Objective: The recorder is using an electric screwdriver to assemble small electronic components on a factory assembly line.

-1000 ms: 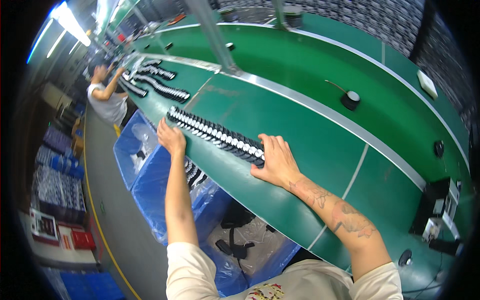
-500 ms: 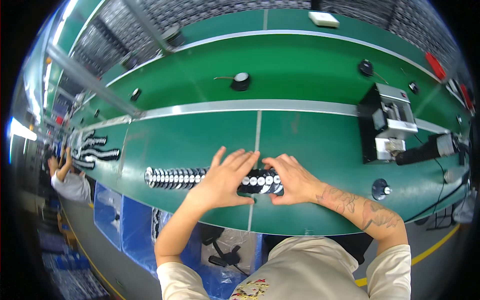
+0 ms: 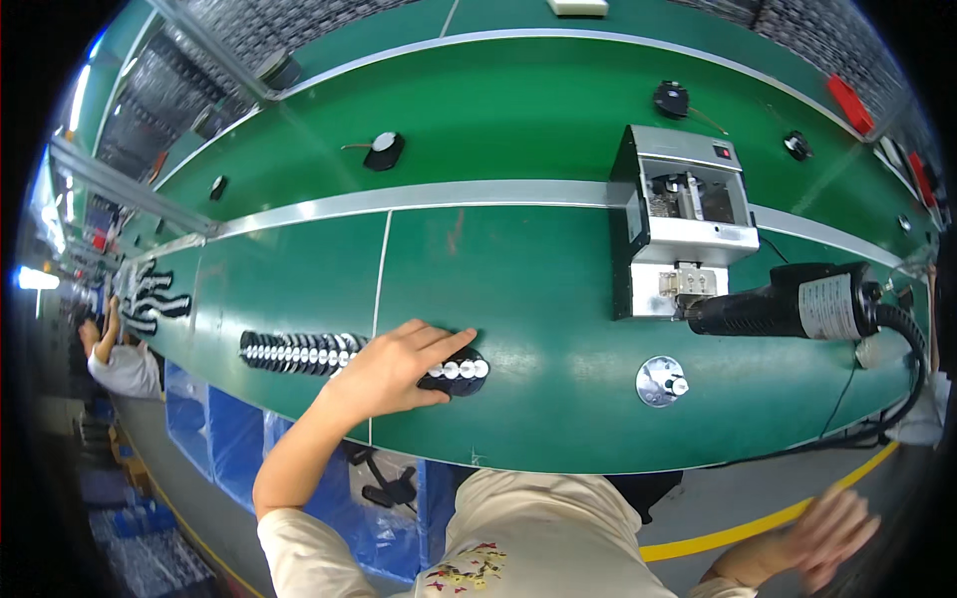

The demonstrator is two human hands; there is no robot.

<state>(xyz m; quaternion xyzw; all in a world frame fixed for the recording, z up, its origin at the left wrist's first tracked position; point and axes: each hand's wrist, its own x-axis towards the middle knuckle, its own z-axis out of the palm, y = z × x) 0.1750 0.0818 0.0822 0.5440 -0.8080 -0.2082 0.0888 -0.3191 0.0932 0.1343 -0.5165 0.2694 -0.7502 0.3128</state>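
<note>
Row of small dark cylinders point(image 3: 329, 354) lies along the near-left worktop point(image 3: 538, 299). Our left hand point(image 3: 394, 369) rests flat on its right end, fingers spread. Loose, rollable pieces, we judge; press both ends. Right hand point(image 3: 812, 538) blurred, fingers' state unclear.

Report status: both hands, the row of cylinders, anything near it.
Left hand flat on row of black cylinders. Right hand off the green table, blurred, empty. Round metal fitting right of row, apart.
</note>
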